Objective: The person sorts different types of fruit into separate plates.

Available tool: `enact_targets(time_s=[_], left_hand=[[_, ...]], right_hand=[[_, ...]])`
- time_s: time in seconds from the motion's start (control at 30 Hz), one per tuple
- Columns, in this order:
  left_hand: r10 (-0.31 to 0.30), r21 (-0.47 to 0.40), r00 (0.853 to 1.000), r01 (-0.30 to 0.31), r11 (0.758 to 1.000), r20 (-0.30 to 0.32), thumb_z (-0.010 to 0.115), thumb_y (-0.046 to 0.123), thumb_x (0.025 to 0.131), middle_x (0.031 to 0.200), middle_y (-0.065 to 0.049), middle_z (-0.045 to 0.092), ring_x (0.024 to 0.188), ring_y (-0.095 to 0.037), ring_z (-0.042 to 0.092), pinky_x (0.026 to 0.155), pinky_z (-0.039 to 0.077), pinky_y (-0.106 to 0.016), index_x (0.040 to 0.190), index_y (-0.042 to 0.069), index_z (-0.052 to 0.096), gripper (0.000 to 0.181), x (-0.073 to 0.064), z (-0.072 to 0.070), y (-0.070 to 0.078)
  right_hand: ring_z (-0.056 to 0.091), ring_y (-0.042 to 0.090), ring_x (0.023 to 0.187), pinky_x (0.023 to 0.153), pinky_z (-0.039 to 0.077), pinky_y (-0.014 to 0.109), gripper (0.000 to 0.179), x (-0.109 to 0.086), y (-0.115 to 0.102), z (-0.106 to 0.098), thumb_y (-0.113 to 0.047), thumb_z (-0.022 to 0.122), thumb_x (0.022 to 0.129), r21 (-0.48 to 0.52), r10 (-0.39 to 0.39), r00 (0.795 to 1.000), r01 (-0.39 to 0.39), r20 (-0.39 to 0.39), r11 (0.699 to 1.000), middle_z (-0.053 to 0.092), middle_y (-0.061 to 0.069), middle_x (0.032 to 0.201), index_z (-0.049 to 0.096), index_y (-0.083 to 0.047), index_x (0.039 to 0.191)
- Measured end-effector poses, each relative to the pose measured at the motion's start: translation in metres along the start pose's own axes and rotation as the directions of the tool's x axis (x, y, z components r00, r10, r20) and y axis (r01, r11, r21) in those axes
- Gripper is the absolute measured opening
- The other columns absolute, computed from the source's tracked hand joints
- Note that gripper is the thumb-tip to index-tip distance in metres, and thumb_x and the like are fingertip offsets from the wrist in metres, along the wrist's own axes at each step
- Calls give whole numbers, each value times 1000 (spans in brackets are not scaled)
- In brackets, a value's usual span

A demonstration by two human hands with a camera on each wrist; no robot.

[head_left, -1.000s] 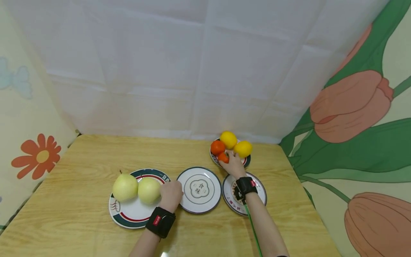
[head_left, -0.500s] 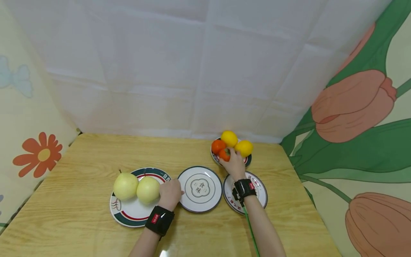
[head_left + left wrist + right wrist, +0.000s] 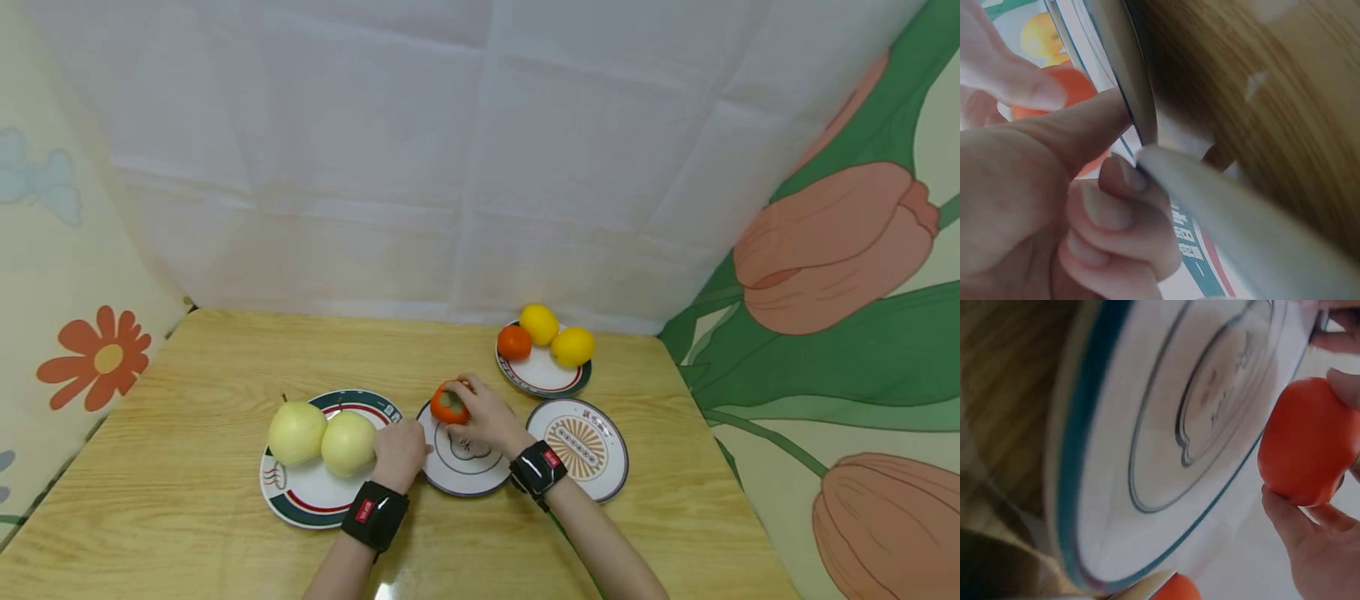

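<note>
My right hand (image 3: pixel 489 418) grips an orange-red persimmon (image 3: pixel 444 409), its leafy cap showing, over the far left part of the small white middle plate (image 3: pixel 459 479). In the right wrist view fingertips hold opposite sides of the persimmon (image 3: pixel 1304 440), close over the plate (image 3: pixel 1107 519). My left hand (image 3: pixel 400 452) pinches the near left rim of that plate. The left wrist view shows its thumb on the rim and its other fingers (image 3: pixel 1110 212) curled below. It overlaps the edge of a larger oval plate (image 3: pixel 300 517).
Two pale yellow-green pears (image 3: pixel 297 433) sit on the oval plate. A back right plate (image 3: pixel 543 371) bears another persimmon (image 3: pixel 514 342) and two lemons (image 3: pixel 572 347). A sunburst-patterned plate (image 3: pixel 611 471) lies right of the middle one. A white cloth (image 3: pixel 337 208) hangs behind the table.
My right hand has lifted the persimmon off the back right plate and carried it left and nearer, over the middle plate. My left hand has stayed at the rim.
</note>
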State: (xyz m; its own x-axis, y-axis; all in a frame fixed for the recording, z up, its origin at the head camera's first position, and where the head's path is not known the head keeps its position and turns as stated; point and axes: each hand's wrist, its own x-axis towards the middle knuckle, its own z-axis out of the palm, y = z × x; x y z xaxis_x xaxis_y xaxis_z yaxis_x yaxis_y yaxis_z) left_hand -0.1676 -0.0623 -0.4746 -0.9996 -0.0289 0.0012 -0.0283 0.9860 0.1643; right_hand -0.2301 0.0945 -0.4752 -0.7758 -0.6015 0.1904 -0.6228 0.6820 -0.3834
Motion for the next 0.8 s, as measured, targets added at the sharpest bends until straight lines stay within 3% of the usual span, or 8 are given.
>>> enact_targets(time_s=[0.13, 0.4, 0.57, 0.63, 0.7, 0.73, 0.8], left_hand=[[7, 5, 1000, -7, 1000, -4, 77, 34, 76, 66, -10, 64, 61, -26, 64, 51, 48, -37, 72, 2, 67, 35, 0, 1, 0], [-12, 12, 1000, 12, 1000, -12, 77, 35, 75, 66, -11, 64, 61, -27, 65, 51, 48, -37, 73, 1, 67, 35, 0, 0, 0], [-15, 9, 1000, 15, 1000, 8, 77, 35, 76, 65, -10, 63, 61, -26, 64, 51, 48, -37, 73, 2, 67, 35, 1, -1, 0], [-15, 6, 999, 15, 1000, 33, 76, 35, 77, 65, -8, 62, 61, -25, 63, 51, 47, -36, 73, 2, 66, 35, 1, -1, 0], [-15, 4, 998, 15, 1000, 53, 75, 35, 78, 65, -8, 61, 61, -24, 62, 51, 47, -35, 74, 2, 66, 35, 1, -1, 1], [-14, 5, 998, 14, 1000, 62, 75, 35, 78, 65, -8, 61, 61, -24, 62, 51, 47, -35, 75, 2, 67, 35, 1, -1, 1], [-16, 8, 997, 15, 1000, 77, 74, 35, 79, 66, -7, 61, 61, -24, 61, 51, 47, -35, 76, 2, 67, 34, 2, 0, 2]], right_hand=[[58, 24, 109, 89, 50, 37, 58, -1, -2, 7, -32, 75, 81, -32, 7, 998, -5, 63, 999, 46, 11, 133, 49, -20, 131], [57, 23, 112, 92, 50, 37, 59, 0, 0, 12, -36, 71, 84, -39, 50, 995, -47, 81, 998, 43, 9, 137, 44, -23, 136], [47, 31, 128, 97, 46, 47, 65, 3, 9, 2, -49, 64, 86, 5, 97, 987, -99, 132, 995, 37, 11, 147, 40, -25, 141], [43, 34, 132, 98, 44, 52, 66, 9, 18, -8, -52, 61, 87, 27, 145, 986, -148, 79, 989, 35, 12, 149, 40, -22, 141], [43, 38, 131, 96, 44, 55, 64, 17, 30, -19, -50, 60, 88, 29, 211, 977, -210, -37, 977, 36, 15, 148, 42, -16, 140], [45, 39, 128, 95, 44, 56, 62, 21, 37, -24, -48, 60, 89, 21, 252, 962, -251, -104, 968, 38, 16, 146, 44, -14, 139], [50, 41, 121, 90, 47, 55, 61, 29, 52, -32, -48, 60, 89, -16, 354, 911, -365, -212, 931, 40, 18, 142, 46, -15, 137]])
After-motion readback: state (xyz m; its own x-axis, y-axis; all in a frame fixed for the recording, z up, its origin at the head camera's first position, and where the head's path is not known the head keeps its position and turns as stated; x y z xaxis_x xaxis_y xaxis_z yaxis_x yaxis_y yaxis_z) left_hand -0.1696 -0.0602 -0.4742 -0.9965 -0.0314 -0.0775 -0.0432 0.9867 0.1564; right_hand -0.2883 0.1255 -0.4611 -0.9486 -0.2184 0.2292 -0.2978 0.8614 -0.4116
